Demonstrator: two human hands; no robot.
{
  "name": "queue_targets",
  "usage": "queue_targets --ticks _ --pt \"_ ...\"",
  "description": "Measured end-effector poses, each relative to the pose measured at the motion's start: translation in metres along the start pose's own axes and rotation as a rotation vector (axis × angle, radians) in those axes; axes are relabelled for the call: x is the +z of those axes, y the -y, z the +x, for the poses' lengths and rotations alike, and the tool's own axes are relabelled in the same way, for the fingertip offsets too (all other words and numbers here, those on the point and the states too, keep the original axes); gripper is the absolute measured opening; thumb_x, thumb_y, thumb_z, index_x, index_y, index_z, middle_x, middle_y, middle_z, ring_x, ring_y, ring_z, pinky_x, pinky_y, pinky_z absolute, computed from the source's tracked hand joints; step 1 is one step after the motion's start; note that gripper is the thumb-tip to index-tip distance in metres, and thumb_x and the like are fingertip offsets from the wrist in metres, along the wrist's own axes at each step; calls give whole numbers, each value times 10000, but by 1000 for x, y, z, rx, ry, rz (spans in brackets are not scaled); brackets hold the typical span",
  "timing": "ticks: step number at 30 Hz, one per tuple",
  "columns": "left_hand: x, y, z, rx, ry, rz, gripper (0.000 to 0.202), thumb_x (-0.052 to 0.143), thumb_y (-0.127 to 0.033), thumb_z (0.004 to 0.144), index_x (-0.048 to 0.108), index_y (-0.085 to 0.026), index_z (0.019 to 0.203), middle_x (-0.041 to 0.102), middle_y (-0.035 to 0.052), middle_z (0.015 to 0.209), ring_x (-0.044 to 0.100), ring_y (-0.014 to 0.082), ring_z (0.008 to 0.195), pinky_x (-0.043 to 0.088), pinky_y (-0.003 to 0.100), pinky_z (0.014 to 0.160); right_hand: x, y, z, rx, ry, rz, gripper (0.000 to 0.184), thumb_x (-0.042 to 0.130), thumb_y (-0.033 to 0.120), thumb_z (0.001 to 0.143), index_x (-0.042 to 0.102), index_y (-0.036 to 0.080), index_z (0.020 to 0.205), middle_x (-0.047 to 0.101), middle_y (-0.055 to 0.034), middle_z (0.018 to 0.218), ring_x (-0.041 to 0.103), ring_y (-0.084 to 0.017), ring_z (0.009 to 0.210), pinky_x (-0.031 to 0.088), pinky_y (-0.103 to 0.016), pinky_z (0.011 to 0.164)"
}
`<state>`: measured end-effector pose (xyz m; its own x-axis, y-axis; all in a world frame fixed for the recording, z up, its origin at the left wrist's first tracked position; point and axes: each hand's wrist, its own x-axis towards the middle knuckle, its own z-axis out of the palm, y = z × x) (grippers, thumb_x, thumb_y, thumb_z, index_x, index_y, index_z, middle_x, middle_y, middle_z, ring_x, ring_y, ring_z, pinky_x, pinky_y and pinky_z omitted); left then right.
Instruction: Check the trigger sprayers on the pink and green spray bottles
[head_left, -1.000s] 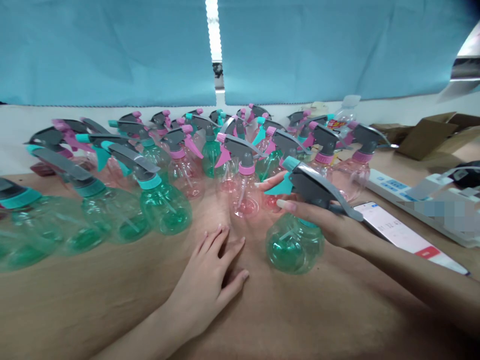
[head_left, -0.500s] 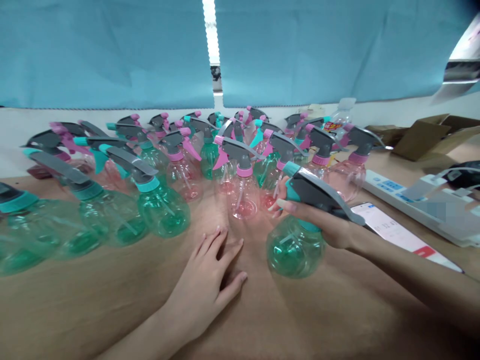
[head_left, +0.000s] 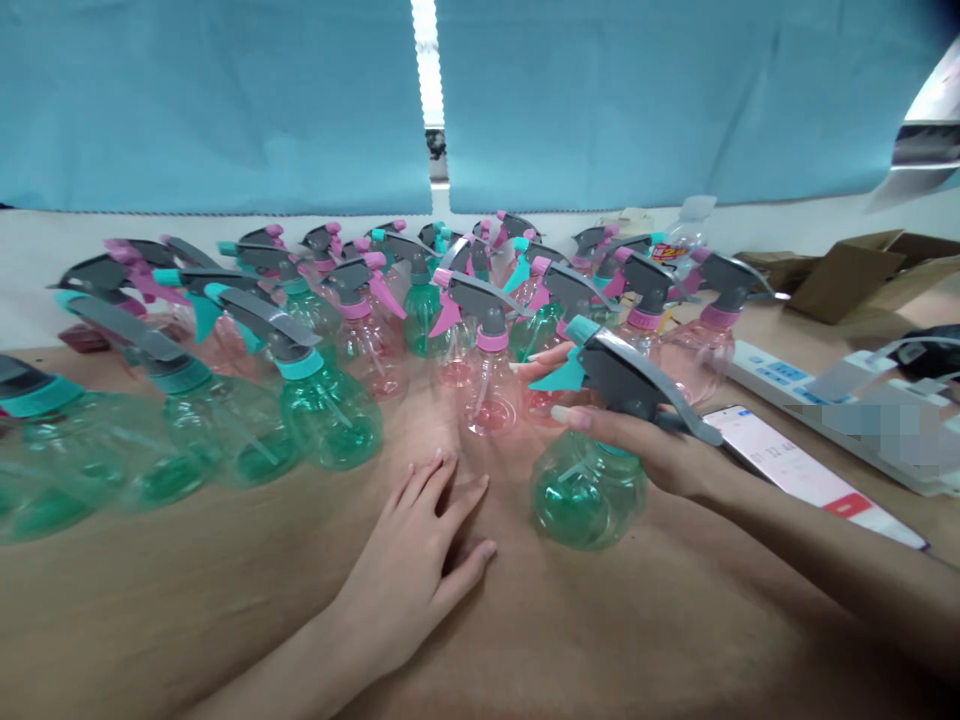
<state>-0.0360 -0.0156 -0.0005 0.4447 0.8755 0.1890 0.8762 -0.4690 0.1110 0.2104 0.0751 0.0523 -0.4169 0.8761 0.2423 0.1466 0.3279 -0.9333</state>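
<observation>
Right hand (head_left: 660, 450): grip clamped on green clear plastic spray bottle's (head_left: 589, 490) neck, grey trigger head.
Left hand (head_left: 416, 560): flat, fingers apart, on brown bench (head_left: 225, 600).

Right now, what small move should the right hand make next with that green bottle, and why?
Probably squeeze the teal trigger: the right hand grips the green bottle by its grey head, fingers stretched beside it, left hand flat on the table.

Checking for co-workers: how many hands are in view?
2: left hand flat on the table; right hand gripping the green spray bottle at its neck. No others show.
</observation>
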Motion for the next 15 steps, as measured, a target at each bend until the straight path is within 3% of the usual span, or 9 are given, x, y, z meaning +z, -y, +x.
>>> queue_targets --ticks 10,15 --pt "-1 -1 0 -4 -1 0 468 464 -436 958 516 -197 1357 428 193 1425 362 387 1327 375 594 999 -1 -14 5 -75 -3 -36 400 662 482 798 614 361 1177 705 -15 970 661 -270 980 514 -444 874" --pt "0 -1 0 3 2 0 472 476 -427 956 510 -192 1363 415 202 1435 346 388 1341 362 598 1009 -2 -6 2 -46 -1 -52 338 670 442 803 635 363 1130 703 -3 935 656 -271 978 505 -448 875"
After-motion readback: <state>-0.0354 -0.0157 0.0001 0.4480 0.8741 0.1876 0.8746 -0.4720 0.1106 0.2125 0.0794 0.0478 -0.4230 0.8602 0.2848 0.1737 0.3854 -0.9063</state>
